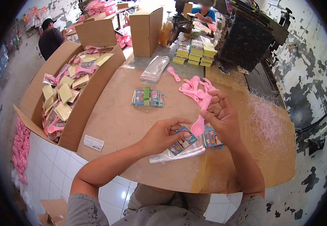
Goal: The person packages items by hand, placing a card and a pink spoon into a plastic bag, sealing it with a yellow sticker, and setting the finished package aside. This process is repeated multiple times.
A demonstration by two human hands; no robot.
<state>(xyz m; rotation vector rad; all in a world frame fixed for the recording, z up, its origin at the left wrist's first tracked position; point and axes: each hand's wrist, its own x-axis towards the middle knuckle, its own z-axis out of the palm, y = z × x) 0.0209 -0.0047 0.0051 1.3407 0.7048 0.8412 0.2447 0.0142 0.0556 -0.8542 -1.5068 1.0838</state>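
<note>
Pinched in my left hand (167, 133) is a blue printed card (181, 144), held above a stack of clear plastic bags (159, 157). My right hand (222, 115) grips a pink measuring spoon (198, 126) by its handle, with the bowl hanging close to the card. More blue cards (211, 138) lie under my right hand, partly covered by it. Beyond that hand is a pile of pink spoons (194, 86), and a single pink spoon (173, 74) lies apart from them. A banded bundle of cards (147, 98) rests farther left.
At left stands a large cardboard box (75, 124) full of packed spoons and cards. Clear bags (155, 68) and yellow-edged card stacks (196, 52) lie at the back. Shredded pink strands (267, 122) cover the right side. One person (51, 37) sits back left, another (205, 14) at the far end.
</note>
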